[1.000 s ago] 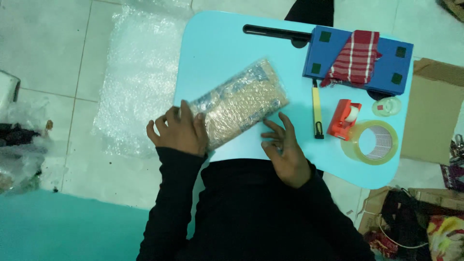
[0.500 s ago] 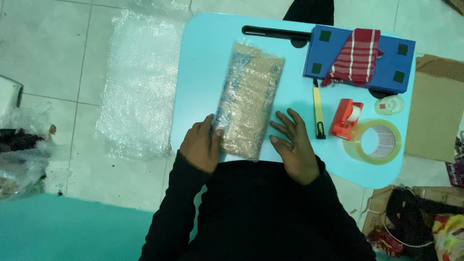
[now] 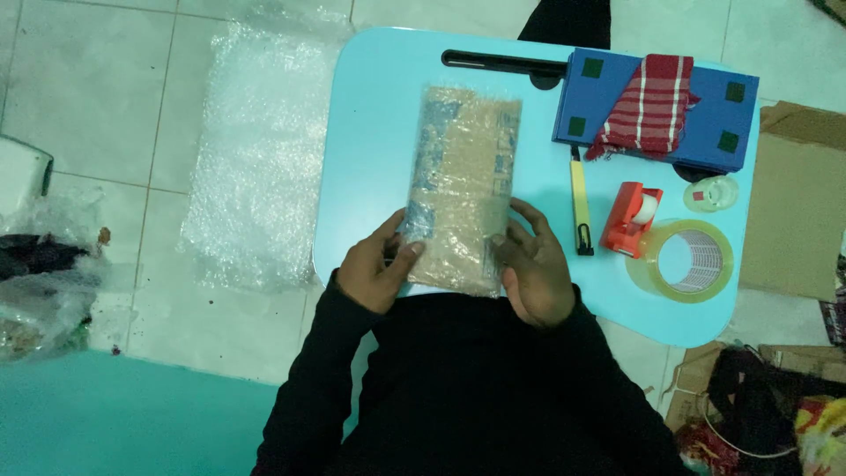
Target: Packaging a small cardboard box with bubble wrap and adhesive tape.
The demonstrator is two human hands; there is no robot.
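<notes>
— Two hands on one thing, then? What lies furthest left?

— A crinkled sheet of clear bubble wrap [image 3: 256, 159] spread on the tiled floor [image 3: 106, 106], just beside the light blue surface [image 3: 370, 132].

— And the hands?

— The left hand [image 3: 374, 269] curls around the near left edge of a flat rectangular packet wrapped in bubble wrap, tan with blue print [image 3: 463, 185], thumb on top. The packet lies lengthwise on the surface, pointing away from the person. The right hand [image 3: 531, 269] presses its near right edge, fingers spread.

— Further right?

— A slim yellow utility knife [image 3: 580, 207], then a red tape dispenser [image 3: 630, 216], a big roll of clear packing tape [image 3: 686, 262], and behind them a blue box [image 3: 705, 132] with a red striped cloth [image 3: 645, 110] on top. A brown cardboard sheet [image 3: 793, 220] lies past the edge.
</notes>
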